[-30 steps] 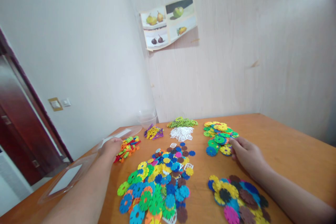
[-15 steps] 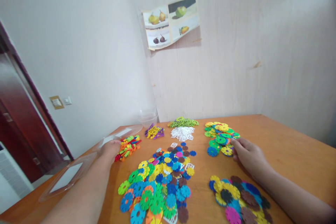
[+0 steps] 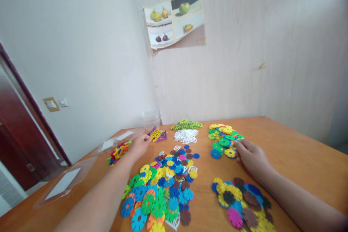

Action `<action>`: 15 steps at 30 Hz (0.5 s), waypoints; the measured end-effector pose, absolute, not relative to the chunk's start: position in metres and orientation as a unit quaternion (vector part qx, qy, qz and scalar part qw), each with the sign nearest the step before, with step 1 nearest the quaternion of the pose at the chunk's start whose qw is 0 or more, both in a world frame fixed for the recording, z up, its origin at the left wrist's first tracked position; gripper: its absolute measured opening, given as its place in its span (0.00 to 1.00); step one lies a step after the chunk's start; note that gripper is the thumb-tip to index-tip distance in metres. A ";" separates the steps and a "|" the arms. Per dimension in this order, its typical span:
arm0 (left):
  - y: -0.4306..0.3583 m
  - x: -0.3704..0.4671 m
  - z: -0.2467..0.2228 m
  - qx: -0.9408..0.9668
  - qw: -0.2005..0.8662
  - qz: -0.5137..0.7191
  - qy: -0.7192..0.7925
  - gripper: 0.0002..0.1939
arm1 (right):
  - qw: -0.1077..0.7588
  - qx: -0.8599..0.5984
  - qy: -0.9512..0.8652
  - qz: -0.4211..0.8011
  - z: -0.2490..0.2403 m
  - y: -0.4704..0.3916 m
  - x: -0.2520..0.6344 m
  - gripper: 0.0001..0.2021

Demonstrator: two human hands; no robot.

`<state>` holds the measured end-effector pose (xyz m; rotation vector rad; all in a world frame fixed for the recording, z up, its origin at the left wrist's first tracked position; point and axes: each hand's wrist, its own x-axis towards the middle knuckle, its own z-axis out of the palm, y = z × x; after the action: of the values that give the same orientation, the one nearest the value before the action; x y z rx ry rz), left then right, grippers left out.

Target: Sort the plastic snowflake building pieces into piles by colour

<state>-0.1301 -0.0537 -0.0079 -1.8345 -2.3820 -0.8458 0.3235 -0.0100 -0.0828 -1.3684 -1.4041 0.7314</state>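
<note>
My left hand is over the table between the red, yellow and green piece pile and the purple and yellow pile. Its fingers are closed together, and whatever they may hold is too small to make out. At the right, my right hand has its fingertips pinched at the edge of a pile of yellow, green and blue flower discs. Its grip is partly hidden. A big mixed heap of discs lies between my forearms, with a few white pieces among them.
Another disc pile lies near my right forearm. White pieces and green pieces sit at the back of the wooden table. Clear lids and a clear tub are at the left and back. Fruit pictures hang above.
My left hand has moved right, from the red, yellow and green pile towards the purple and yellow one. My right hand stays by its discs. The view has shifted slightly.
</note>
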 end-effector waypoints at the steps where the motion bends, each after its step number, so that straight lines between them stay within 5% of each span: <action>1: -0.050 -0.121 -0.012 -0.612 -0.007 -0.258 -0.748 0.13 | 0.503 -0.564 -0.580 0.304 -0.084 -0.009 0.324 0.18; 15: -0.051 -0.080 -0.022 -0.708 -0.083 -0.148 -0.686 0.09 | 0.512 -0.548 -0.572 0.332 -0.085 -0.009 0.322 0.19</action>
<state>-0.0799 -0.0513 -0.0216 -2.3481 -2.2770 -0.4908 0.3222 -0.0091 -0.0845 -1.3176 -1.3756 0.7988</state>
